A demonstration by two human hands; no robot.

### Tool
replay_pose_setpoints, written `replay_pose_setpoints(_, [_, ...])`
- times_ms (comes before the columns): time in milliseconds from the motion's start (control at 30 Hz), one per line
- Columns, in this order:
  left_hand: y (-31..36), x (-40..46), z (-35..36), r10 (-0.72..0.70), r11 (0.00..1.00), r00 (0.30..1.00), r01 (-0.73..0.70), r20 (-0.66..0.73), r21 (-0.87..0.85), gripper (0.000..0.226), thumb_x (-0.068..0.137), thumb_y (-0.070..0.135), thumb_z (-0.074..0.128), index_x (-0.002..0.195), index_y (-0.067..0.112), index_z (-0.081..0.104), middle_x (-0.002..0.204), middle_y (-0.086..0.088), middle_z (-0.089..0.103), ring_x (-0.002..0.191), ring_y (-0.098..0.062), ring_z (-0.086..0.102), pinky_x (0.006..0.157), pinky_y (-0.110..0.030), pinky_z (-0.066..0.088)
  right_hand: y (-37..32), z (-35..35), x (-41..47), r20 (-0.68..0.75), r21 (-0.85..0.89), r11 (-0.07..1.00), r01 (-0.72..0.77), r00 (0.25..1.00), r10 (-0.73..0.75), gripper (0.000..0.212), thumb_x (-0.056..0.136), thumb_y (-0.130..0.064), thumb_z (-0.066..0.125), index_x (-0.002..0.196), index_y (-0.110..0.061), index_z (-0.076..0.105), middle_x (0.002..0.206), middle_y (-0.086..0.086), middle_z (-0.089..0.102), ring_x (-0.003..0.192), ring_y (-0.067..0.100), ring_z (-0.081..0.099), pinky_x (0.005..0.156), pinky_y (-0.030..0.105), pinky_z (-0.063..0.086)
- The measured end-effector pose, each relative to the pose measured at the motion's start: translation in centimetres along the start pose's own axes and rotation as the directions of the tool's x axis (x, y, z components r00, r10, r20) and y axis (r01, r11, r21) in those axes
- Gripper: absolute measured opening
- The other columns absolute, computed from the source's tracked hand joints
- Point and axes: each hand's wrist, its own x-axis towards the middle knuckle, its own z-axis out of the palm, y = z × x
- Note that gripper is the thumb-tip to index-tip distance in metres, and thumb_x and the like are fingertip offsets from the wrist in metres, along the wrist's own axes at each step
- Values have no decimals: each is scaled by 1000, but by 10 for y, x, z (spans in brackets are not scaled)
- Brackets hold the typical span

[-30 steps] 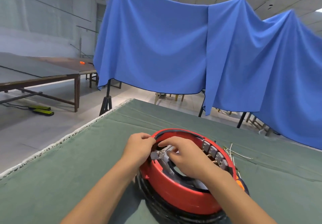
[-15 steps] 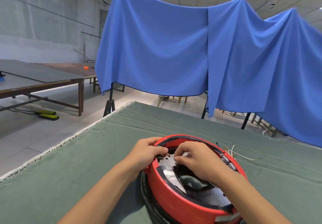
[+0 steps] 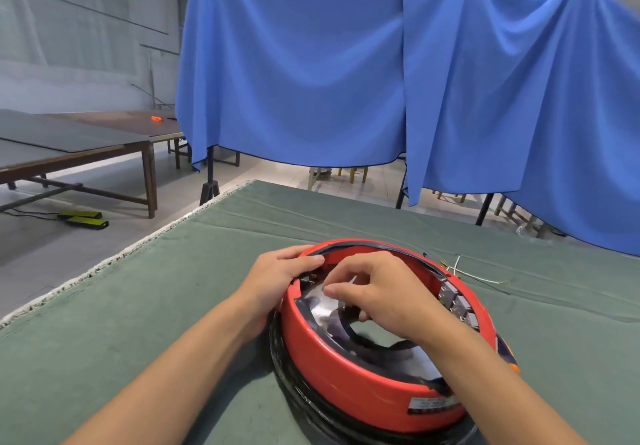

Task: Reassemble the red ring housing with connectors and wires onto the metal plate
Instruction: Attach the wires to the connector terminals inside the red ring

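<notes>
The red ring housing (image 3: 349,372) rests on a black base on the green table, close in front of me. Inside it shows a shiny metal plate (image 3: 320,306) with a dark central opening. Grey connectors (image 3: 457,304) line the inner right wall. My left hand (image 3: 277,278) grips the housing's left rim, thumb lying over its top edge. My right hand (image 3: 377,292) reaches into the ring with fingers pinched together over the plate near the left wall; what it pinches is hidden. Thin white and yellow wires (image 3: 464,273) trail out on the cloth at the right.
Green cloth (image 3: 156,306) covers the table, its frayed left edge running diagonally. A blue curtain (image 3: 346,80) hangs behind the table. Dark wooden tables (image 3: 69,146) stand at the far left, with yellow-black items (image 3: 83,219) on the floor.
My view has tilted, so the housing sits higher and further off. My right hand has shifted slightly inside the ring and pinches above the plate. My left hand stays on the left rim.
</notes>
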Motion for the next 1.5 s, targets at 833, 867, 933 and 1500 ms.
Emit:
replay_pose_setpoints(833, [-2,-3,3,-1,998,1000,1,2,-63,19,87,13,62,102,8,72,90,-13,74,72,-18,70,55,-21,54,-1,3,7,-94,-170,982,-85,993,69,17,87,-30,66,70,-29,64,65,-13,61,58,3,56,63,28,49])
replay_pose_setpoints(867, [-2,-2,2,13,998,1000,-13,4,-67,20,88,14,60,102,6,72,91,-13,74,75,-19,70,59,-22,55,-3,5,8,-77,-232,970,-70,996,54,13,88,-31,65,74,-29,66,71,-12,64,67,7,59,71,31,50])
replay_pose_setpoints(933, [-3,-1,2,36,997,999,-37,-7,-71,18,90,14,58,98,6,72,86,-11,75,69,-15,70,57,-20,54,-7,10,9,-38,-329,943,-44,999,33,9,88,-32,63,84,-28,70,88,-10,68,86,13,61,82,36,49])
replay_pose_setpoints(1500, [-7,2,4,78,995,995,-81,-57,-52,21,90,9,56,103,1,70,94,-15,73,77,-20,68,73,-26,56,-8,12,6,-47,-386,922,8,999,-28,10,89,-31,61,91,-31,70,97,-13,67,94,10,57,79,33,47])
